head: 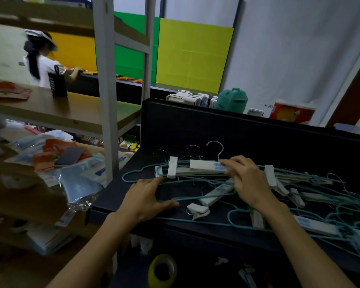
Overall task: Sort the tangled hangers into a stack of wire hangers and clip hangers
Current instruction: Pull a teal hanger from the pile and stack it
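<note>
A tangle of teal wire hangers (330, 217) and white clip hangers (216, 194) lies across the dark table (195, 129). At the back left, several white clip hangers (204, 166) lie stacked, with metal hooks pointing away. My right hand (247, 179) rests on top of this stack, its fingers stretched over the top hanger's printed bar. My left hand (146, 198) lies flat on the table with fingers spread, its fingertips touching the stack's left end and a teal wire hanger (133, 173). A loose white clip (196, 210) lies between my hands.
A metal shelf unit (104, 100) stands to the left, with plastic packets and a phone (70, 155) on its lower boards. A roll of yellow tape (162, 269) sits below the table's front edge. Boxes and a teal container (233, 100) stand behind the table. A person works in the far left background.
</note>
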The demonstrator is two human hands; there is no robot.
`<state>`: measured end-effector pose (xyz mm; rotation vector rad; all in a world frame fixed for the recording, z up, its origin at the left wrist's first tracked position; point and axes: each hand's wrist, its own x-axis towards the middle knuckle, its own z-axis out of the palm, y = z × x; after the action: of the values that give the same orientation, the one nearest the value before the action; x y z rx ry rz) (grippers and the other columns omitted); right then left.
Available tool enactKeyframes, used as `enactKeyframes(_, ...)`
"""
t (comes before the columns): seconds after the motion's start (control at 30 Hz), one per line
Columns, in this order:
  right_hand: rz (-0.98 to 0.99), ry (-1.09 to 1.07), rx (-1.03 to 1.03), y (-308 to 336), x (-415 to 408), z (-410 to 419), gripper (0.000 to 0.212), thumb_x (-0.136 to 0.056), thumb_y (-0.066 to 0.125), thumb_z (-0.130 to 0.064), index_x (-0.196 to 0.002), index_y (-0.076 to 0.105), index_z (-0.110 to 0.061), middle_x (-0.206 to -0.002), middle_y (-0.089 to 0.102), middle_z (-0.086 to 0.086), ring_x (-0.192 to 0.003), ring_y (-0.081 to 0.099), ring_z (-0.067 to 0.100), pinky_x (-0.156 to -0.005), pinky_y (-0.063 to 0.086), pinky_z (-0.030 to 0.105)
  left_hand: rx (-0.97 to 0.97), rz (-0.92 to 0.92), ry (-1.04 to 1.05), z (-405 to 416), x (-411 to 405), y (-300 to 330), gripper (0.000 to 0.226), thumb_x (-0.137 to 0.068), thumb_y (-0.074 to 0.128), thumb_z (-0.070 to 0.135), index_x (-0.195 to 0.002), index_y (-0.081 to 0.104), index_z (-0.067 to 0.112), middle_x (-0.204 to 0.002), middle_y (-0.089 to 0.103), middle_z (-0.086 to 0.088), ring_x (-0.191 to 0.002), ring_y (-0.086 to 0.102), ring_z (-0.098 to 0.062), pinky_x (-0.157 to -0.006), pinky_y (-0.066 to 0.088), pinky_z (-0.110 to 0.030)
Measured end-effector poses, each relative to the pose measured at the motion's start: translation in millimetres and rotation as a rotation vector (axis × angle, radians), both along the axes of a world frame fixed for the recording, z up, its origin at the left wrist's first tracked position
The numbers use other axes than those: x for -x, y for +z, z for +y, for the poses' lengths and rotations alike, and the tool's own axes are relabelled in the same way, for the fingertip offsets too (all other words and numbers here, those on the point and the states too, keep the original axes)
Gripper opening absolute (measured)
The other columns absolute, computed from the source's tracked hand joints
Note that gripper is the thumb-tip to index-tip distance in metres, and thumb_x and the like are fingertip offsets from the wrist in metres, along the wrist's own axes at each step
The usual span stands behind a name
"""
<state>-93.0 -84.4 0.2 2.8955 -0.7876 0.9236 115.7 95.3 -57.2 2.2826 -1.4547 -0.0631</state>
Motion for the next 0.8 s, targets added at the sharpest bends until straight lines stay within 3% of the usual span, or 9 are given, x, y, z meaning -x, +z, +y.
enactKeyframes(0.23,-0.079,0.016,-0.096,11,3,-8,0.034,-0.093,0.053,-0.006,-0.125,0.059,-0.014,-0.109,0.056,0.004,-0.099,0.047,0.023,-0.082,0.040,0.032,0.010,0.148,-0.026,-2,-5,17,0.090,-0.065,0.056,0.077,-0.137,0.043,0.025,-0.129,0.051,-0.002,-0.117,0.047,-0.018,-0.095,0.044,-0.032)
enactKeyframes(0.4,-0.146,0.003,-0.124,17,0,-8,0.032,-0.093,0.054,-0.008,-0.124,0.060,-0.013,-0.111,0.057,0.005,-0.099,0.049,0.024,-0.085,0.044,0.038,0.151,0.236,-0.114,6,0,36,0.072,-0.068,0.059,0.071,-0.122,0.060,0.024,-0.115,0.059,0.014,-0.103,0.054,0.000,-0.083,0.043,-0.016)
enactKeyframes(0.57,-0.186,0.010,-0.162,23,0,0,0.031,-0.092,0.057,-0.010,-0.122,0.061,-0.014,-0.109,0.058,0.005,-0.098,0.052,0.025,-0.087,0.045,0.042,0.039,0.154,-0.141,13,0,36,0.090,-0.058,0.049,0.083,-0.121,0.060,0.020,-0.118,0.062,0.002,-0.104,0.056,-0.009,-0.086,0.047,-0.024)
enactKeyframes(0.8,-0.124,-0.007,-0.093,18,8,24,0.032,-0.093,0.053,-0.010,-0.124,0.059,-0.017,-0.108,0.057,0.002,-0.100,0.046,0.020,-0.082,0.038,0.030,0.072,0.107,-0.178,30,-1,29,0.097,-0.056,0.045,0.089,-0.122,0.060,0.021,-0.118,0.061,0.005,-0.102,0.055,-0.006,-0.084,0.047,-0.023)
